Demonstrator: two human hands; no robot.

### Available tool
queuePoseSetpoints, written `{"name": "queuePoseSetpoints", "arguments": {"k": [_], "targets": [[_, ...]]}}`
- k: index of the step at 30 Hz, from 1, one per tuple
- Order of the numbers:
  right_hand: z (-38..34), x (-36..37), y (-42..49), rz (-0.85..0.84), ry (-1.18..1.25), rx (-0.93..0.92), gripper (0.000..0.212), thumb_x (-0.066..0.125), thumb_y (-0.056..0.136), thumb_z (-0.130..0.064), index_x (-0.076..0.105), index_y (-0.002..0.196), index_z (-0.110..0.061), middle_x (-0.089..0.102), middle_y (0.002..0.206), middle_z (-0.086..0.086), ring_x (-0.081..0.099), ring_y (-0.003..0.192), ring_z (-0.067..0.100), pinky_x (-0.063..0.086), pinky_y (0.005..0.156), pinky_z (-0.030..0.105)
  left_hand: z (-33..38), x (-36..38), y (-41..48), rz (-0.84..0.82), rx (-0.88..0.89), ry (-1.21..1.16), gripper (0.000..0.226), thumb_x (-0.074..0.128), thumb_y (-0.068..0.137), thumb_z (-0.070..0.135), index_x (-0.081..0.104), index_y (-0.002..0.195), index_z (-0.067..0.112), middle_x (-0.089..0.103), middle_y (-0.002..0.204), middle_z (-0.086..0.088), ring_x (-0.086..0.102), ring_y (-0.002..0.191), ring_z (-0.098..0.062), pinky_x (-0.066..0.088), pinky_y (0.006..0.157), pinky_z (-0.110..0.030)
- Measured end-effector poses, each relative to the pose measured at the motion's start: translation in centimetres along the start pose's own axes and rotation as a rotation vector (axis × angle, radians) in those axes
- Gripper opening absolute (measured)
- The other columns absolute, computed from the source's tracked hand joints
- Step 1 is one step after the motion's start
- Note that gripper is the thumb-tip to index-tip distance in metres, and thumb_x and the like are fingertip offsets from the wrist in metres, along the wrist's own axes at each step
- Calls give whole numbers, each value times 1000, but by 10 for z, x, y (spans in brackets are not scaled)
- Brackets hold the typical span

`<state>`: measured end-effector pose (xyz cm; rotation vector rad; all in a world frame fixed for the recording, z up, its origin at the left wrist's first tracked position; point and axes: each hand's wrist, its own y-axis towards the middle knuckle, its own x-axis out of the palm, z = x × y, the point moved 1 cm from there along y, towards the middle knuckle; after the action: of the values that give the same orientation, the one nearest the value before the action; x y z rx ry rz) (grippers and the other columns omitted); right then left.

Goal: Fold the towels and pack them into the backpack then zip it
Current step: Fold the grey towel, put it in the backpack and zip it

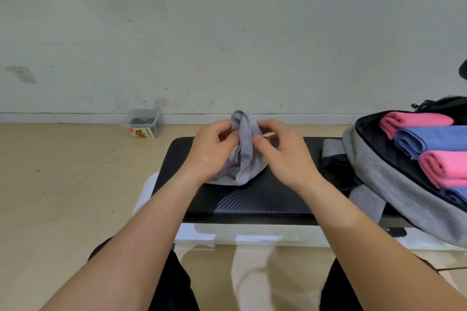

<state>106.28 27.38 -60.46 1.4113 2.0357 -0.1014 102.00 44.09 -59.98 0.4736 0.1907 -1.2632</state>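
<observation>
Left grip (212,151), right grip (285,156): both pinching crumpled grey cloth towel (246,156) on black counter (252,199); bunched corners risk crooked fold.

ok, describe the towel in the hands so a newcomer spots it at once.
Start at the black padded bench in the middle of the view. Above it, the left hand and right hand pinch a bunched grey towel. It is the only grey, unfolded one; the pink towels and blue towels lie folded in the open backpack at right.

Grey towel (244,149), grey backpack (394,184)
</observation>
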Motion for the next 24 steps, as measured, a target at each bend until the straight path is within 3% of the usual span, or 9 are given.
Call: {"name": "queuePoseSetpoints", "arguments": {"k": [2, 4, 6, 8, 9, 12, 17, 22, 24], "targets": [[-7, 3, 0, -30, 61, -46, 43, 62, 83, -55, 59, 123, -40, 68, 107, -19, 65, 93, 0, 55, 78, 27, 1, 0, 0, -56, 14, -17, 19, 57, 99, 25, 74, 90, 22, 72, 81, -2, 64, 76, -14, 52, 72, -36], [-9, 5, 2, -41, 1, -73, 35, 65, 87, -45, 61, 121, -39, 71, 101, -18, 65, 90, -3, 52, 75, 20, -3, -2, 0, -60, 49, 35, 21, 56, 100, 24, 73, 90, 20, 70, 78, -1, 60, 73, -11, 49, 69, -36], [-6, 3, 7, -8, -53, -65, 12, 58, 95, -27, 67, 94, -34, 68, 75, -18, 61, 71, -4, 44, 61, 16, -7, -6, 2, -16, 79, 66, 19, 56, 99, 20, 74, 93, 19, 69, 81, 9, 60, 75, -4, 48, 72, -28], [0, -2, 10, 38, -112, -39, 33, 52, 97, -18, 56, 69, -35, 58, 57, -22, 53, 58, -3, 33, 51, 13, -10, -13, 6, 70, 100, 104, 18, 57, 99, 18, 74, 106, 20, 71, 96, 11, 63, 90, -3, 49, 81, -20], [5, -5, 11, 55, -150, -23, 36, 51, 98, -17, 54, 66, -34, 57, 56, -23, 52, 58, -3, 33, 51, 13, -12, -17, 8, 127, 123, 153, 18, 57, 99, 17, 73, 107, 20, 69, 99, 9, 62, 92, -5, 48, 82, -18], [19, -12, 16, 83, -300, 28, 24, 49, 97, -20, 66, 80, -22, 64, 66, -9, 58, 66, 11, 49, 62, 29, -17, -25, 12, 212, 158, 256, 14, 55, 99, 20, 69, 102, 23, 59, 100, 4, 55, 84, 1, 39, 74, -10], [22, -14, 18, 140, -131, 147, 18, 48, 97, -12, 65, 90, -13, 64, 71, 2, 56, 67, 17, 39, 56, 19, -17, -17, 13, 187, 173, 224, 14, 50, 101, 17, 62, 95, 22, 62, 81, 13, 54, 75, 5, 37, 65, -11], [0, -42, 43, 224, -55, 181, 21, 43, 95, -13, 63, 91, -16, 64, 79, 1, 65, 81, 27, 56, 71, 40, 10, -25, 25, 164, 166, 295, 16, 48, 102, 21, 60, 93, 27, 60, 79, 17, 54, 74, 3, 35, 63, -6], [-22, -63, 61, 261, -69, 151, 21, 44, 95, -14, 64, 91, -18, 64, 80, -1, 64, 82, 26, 51, 64, 31, 31, -33, 32, 167, 182, 345, 18, 44, 104, 24, 58, 93, 26, 59, 78, 13, 52, 71, -3, 35, 62, -9]]}}
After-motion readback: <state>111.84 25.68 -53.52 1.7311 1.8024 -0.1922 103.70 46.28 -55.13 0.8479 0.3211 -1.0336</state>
